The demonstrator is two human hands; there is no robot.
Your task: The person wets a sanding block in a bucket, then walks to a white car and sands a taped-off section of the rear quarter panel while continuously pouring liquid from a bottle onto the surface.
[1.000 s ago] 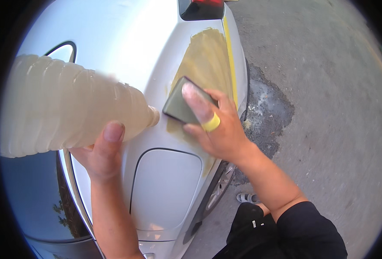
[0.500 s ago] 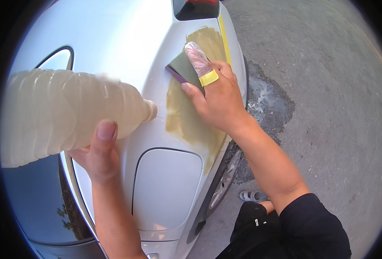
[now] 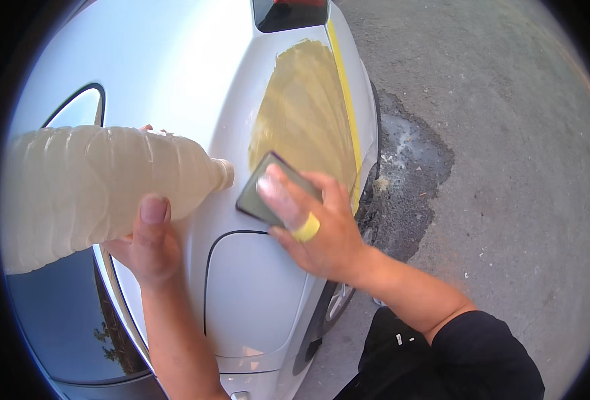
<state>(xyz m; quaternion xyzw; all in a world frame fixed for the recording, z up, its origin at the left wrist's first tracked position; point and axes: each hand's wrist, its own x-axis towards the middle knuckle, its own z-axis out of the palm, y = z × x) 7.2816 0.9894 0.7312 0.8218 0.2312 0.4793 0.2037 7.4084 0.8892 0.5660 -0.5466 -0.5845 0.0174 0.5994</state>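
Observation:
My left hand (image 3: 153,253) is wrapped around a large ribbed plastic bottle (image 3: 88,190) of cloudy, pale liquid. The bottle lies nearly level, its neck pointing right over the car's body. In my right hand (image 3: 335,233) is a flat grey-green sanding block (image 3: 255,201), pressed to the white car panel (image 3: 231,160) just above the fuel flap (image 3: 255,293). One finger wears clear plastic film held by a band of yellow tape (image 3: 307,228). Beyond the block spreads a smeared olive-brown filler patch (image 3: 301,110), its lower end hidden by my hand.
Yellow masking tape (image 3: 343,83) runs along the patch's right edge. A tail light (image 3: 290,15) sits at the far end, and dark window glass (image 3: 68,320) at lower left. Right of the car, wet ground (image 3: 418,157) marks the grey pavement (image 3: 508,167). Below is a wheel (image 3: 338,303).
My right hand has slid the sanding block toward me, from the upper part of the filler patch to near the fuel flap. The bottle has dropped slightly in view.

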